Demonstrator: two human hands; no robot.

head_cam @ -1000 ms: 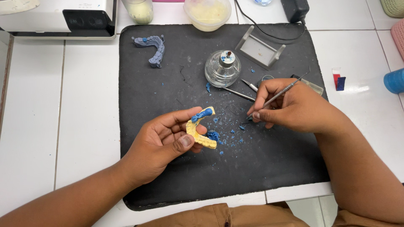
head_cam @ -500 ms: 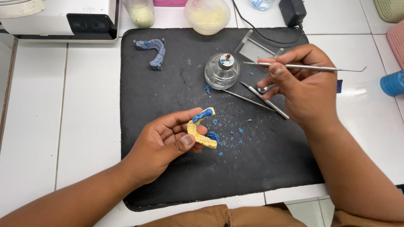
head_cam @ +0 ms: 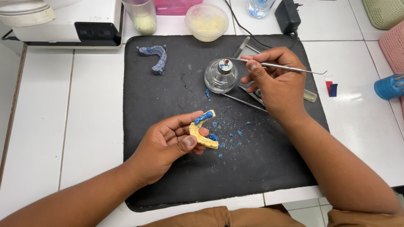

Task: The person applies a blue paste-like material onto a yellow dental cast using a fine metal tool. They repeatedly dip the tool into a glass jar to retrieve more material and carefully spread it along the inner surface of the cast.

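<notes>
My right hand (head_cam: 275, 86) has lifted from the mat (head_cam: 168, 126) — fingers pinch the probe (head_cam: 290, 68), tip now at the burner (head_cam: 221, 75), likely heating. My left hand (head_cam: 168, 147) still grips the cast (head_cam: 203, 131).

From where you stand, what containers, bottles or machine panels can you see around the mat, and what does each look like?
Plastic tub: behind the mat, round, clear, with pale yellow contents.
Cup: left of the tub, tall, clear, yellowish at the bottom.
Pink box: top edge, between cup and tub, only partly in view.
Water bottle: top edge, clear with blue, cut off.
White machine: top left, boxy, with a dark front panel.
Glass burner: on the mat, round, clear, metal cap.
</notes>
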